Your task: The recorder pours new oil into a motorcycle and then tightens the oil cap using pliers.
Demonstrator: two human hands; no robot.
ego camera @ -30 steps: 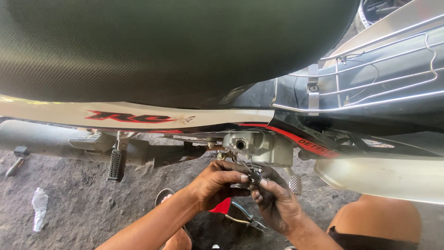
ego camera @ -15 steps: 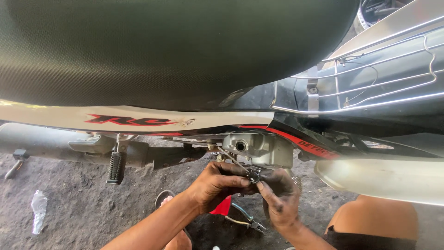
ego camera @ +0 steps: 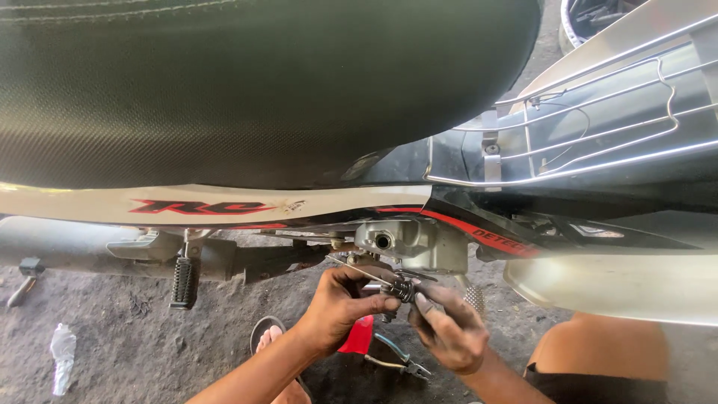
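Both hands are closing in since the earlier frame: left hand (ego camera: pixel 340 310) and right hand (ego camera: pixel 449 329) are pinching a small spring assembly (ego camera: pixel 402 288) together. It is sitting loose just below the engine casing (ego camera: pixel 407 243), not yet fitted; pliers (ego camera: pixel 396 359) are lying unused on the ground.

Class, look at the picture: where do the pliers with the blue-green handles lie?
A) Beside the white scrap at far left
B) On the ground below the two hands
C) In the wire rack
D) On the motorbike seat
B: the pliers lie on the dirt ground, below the left hand and right hand.
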